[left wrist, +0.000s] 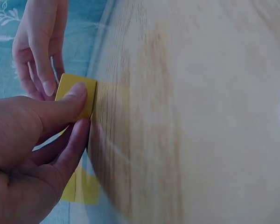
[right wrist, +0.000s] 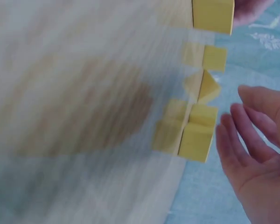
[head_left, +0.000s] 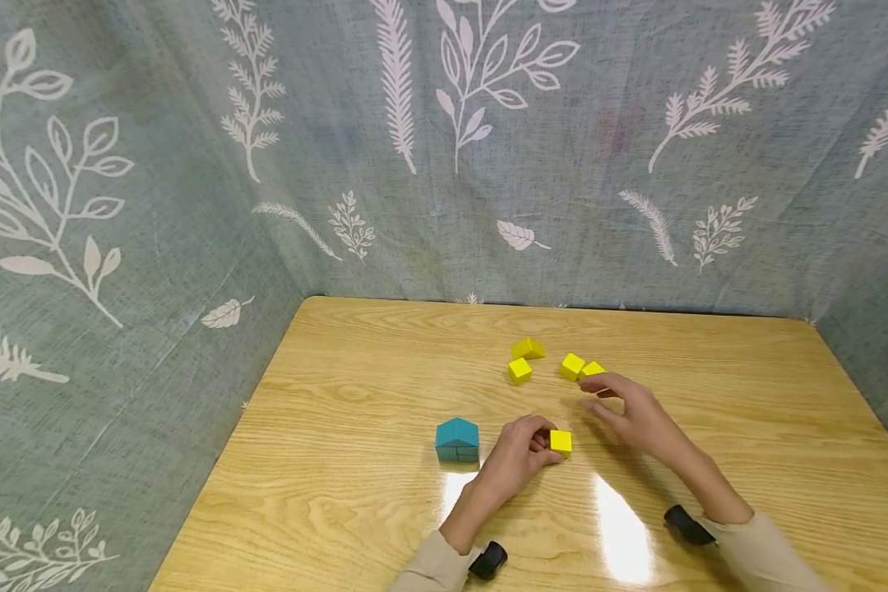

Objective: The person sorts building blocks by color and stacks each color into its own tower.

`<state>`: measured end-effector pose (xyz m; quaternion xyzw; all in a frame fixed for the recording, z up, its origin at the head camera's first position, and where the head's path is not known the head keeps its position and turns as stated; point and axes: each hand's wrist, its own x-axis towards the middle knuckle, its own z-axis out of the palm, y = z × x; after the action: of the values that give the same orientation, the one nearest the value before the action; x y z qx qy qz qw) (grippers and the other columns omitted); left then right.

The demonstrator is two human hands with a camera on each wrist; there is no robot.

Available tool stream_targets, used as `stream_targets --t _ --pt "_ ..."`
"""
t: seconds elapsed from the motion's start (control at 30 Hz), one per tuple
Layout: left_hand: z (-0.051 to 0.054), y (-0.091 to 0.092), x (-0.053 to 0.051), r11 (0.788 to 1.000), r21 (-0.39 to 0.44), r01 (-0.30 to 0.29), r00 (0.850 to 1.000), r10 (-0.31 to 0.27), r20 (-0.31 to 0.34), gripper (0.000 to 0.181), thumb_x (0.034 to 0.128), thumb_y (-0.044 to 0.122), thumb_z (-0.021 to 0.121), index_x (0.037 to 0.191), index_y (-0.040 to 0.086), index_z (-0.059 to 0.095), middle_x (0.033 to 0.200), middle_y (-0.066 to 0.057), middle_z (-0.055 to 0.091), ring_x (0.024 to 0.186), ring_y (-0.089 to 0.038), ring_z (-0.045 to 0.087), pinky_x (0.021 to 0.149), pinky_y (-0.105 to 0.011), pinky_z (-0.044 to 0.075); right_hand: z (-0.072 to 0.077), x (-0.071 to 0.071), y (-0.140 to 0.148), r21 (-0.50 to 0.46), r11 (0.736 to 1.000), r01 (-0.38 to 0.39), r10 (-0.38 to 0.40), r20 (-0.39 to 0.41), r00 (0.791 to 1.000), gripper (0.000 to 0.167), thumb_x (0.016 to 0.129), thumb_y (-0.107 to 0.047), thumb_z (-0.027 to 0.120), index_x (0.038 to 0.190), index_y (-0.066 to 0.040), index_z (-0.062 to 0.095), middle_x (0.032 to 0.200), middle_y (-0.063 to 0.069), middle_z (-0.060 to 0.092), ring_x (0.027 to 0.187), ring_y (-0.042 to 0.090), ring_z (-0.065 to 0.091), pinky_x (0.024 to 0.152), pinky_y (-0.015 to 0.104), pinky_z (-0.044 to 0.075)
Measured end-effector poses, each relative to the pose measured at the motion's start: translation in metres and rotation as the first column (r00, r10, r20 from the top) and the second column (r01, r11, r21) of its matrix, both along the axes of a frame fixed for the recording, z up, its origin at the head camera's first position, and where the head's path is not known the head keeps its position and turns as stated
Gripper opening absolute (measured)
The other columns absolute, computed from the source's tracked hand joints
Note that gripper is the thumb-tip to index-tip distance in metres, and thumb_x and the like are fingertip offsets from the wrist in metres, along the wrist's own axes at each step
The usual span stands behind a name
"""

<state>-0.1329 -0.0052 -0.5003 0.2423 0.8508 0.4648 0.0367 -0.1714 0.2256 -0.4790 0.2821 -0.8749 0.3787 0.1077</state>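
No readable text, label, brand, number or sign in any view.

Grey-blue fabric [head_left: 326, 99] printed with white leaves [head_left: 516, 235] spans the top and left of the frame; below, a glossy wood-grain table [head_left: 326, 493] shows bright reflections [head_left: 623, 534] at lower centre.
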Motion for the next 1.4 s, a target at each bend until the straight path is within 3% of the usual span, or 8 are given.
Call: stream_targets --t 0.1,0.23,0.4,0.63,0.83,1.03,1.4 --pt "0.000 -0.001 0.000 1.000 0.008 0.003 1.000 -0.003 0.004 0.024 0.0863 0.006 0.083 0.106 0.001 0.070 0.096 -0.006 0.068 0.079 -0.002 0.059 0.071 -0.011 0.051 0.002 -0.007 0.003 0.030 0.999 0.045 -0.043 -0.060 0.997 0.031 0.085 0.008 0.078 0.115 0.004 0.069 0.111 0.014 0.071 0.100 0.035 0.068 0.081 0.053 0.058" --pt "-0.001 -0.002 0.001 1.000 0.030 0.005 1.000 -0.005 0.009 0.025 0.0863 0.006 0.083 0.108 0.001 0.071 0.097 -0.005 0.068 0.079 0.000 0.060 0.071 -0.011 0.052 0.003 -0.015 0.006 0.062 0.996 0.068 -0.063 -0.083 0.995 0.037 0.083 0.010 0.080 0.118 0.004 0.068 0.116 0.019 0.067 0.106 0.040 0.063 0.084 0.058 0.054" --pt "-0.003 -0.001 0.002 0.999 0.052 -0.007 1.000 0.006 0.026 0.026 0.0855 0.006 0.084 0.108 0.001 0.072 0.096 -0.005 0.068 0.078 0.000 0.060 0.071 -0.011 0.052 0.002 -0.023 0.009 0.099 0.993 0.067 -0.066 -0.010 0.998 0.042 0.084 0.010 0.079 0.123 0.006 0.064 0.121 0.024 0.064 0.112 0.044 0.059 0.088 0.062 0.052" --pt "-0.002 0.002 0.002 0.998 0.056 -0.017 0.999 0.014 0.043 0.027 0.0849 0.005 0.084 0.109 0.001 0.072 0.096 -0.005 0.068 0.078 0.001 0.059 0.071 -0.011 0.052 0.002 -0.026 0.015 0.105 0.993 0.046 -0.058 0.114 0.992 0.039 0.088 0.011 0.075 0.125 0.009 0.061 0.120 0.025 0.060 0.108 0.042 0.061 0.088 0.056 0.056" --pt "-0.001 0.001 0.002 0.997 0.066 -0.032 0.998 0.028 0.058 0.026 0.0841 0.003 0.084 0.107 0.000 0.072 0.096 -0.005 0.069 0.078 -0.001 0.060 0.071 -0.012 0.053 0.002 -0.028 0.017 0.091 0.996 0.025 -0.037 0.128 0.991 0.036 0.088 0.011 0.075 0.121 0.007 0.064 0.113 0.022 0.059 0.103 0.042 0.063 0.085 0.051 0.059" --pt "-0.001 0.001 0.001 0.995 0.091 -0.037 0.996 0.029 0.081 0.026 0.0830 0.002 0.085 0.106 0.000 0.072 0.095 -0.006 0.069 0.078 -0.003 0.061 0.071 -0.013 0.053 0.000 -0.027 0.019 0.079 0.997 0.005 -0.019 0.184 0.983 0.035 0.088 0.012 0.073 0.121 0.008 0.062 0.119 0.024 0.063 0.110 0.045 0.063 0.085 0.049 0.059" --pt "-0.002 -0.001 0.000 0.997 0.072 -0.037 0.998 0.033 0.052 0.027 0.0834 0.002 0.085 0.106 -0.001 0.072 0.097 -0.007 0.070 0.079 -0.003 0.061 0.071 -0.013 0.053 0.004 -0.017 0.017 0.043 0.999 -0.004 -0.004 0.202 0.979 0.036 0.088 0.009 0.075 0.123 0.008 0.065 0.121 0.024 0.065 0.108 0.042 0.064 0.085 0.048 0.060"
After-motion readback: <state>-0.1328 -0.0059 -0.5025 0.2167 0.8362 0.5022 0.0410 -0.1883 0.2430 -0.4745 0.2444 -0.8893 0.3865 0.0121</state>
